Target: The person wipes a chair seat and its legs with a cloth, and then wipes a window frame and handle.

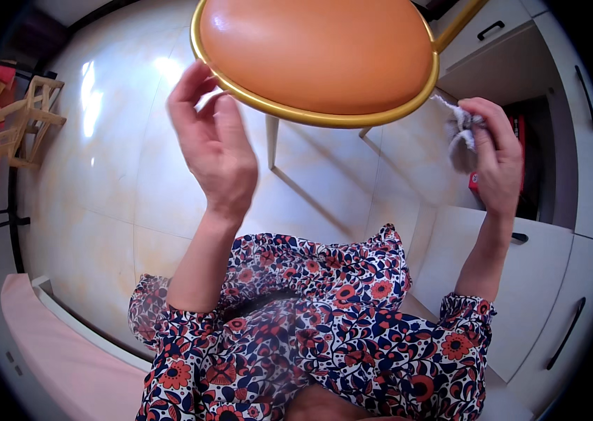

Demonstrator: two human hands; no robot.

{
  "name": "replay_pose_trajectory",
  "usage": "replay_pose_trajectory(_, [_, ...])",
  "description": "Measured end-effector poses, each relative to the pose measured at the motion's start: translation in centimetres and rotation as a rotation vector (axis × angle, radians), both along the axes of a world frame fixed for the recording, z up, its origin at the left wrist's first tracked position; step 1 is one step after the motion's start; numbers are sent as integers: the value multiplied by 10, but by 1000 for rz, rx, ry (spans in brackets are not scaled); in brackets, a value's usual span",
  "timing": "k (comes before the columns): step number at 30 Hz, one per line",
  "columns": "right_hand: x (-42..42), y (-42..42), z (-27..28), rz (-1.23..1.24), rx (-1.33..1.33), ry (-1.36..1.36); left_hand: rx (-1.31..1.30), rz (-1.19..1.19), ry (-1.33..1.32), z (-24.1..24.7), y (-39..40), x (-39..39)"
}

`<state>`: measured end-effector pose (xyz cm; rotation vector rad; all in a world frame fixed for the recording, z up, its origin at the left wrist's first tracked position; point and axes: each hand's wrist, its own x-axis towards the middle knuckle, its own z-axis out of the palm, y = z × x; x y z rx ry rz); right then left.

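Observation:
A chair with an orange padded seat point(317, 58) and a gold metal rim point(322, 120) stands before me at the top of the head view. My left hand point(217, 142) is at the rim's left side, fingers curled and apart, with the fingertips touching or very near the metal. To the right of the seat, my right hand point(496, 147) pinches a crumpled grey-white cloth point(462, 139) between thumb and fingers. The cloth hangs partly below the hand, and its upper tip comes close to the rim. A pale chair leg point(271, 142) shows under the seat.
White cabinets point(496, 252) with black handles line the right side, around an open recess holding a red box point(517, 137). Small wooden chair-like pieces point(38, 118) are at far left. A pink-covered surface point(65, 342) lies lower left. Glossy tiles point(159, 184) cover the floor.

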<state>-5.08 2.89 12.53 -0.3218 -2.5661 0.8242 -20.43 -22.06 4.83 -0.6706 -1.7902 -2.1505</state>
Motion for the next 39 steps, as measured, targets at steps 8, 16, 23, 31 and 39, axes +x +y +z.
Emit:
replay_pose_trajectory(8, [-40,-41,-5,399,-1558,-24,-97,-893,-600,27,34,9])
replay_pose_trajectory(16, [-29,-24,-29,116,-1093,-115,64,-758,-582,23,8,-6])
replay_pose_trajectory(23, [-47,11,-36,59,-1221,39,72,-726,-387,27,-8,-28])
replay_pose_trajectory(31, [-51,-7,-44,-183,520,351,-1022,-231,467,14,-16,-37])
replay_pose_trajectory(39, [-51,-42,-90,127,788,303,-1149,-19,792,-17,10,-23])
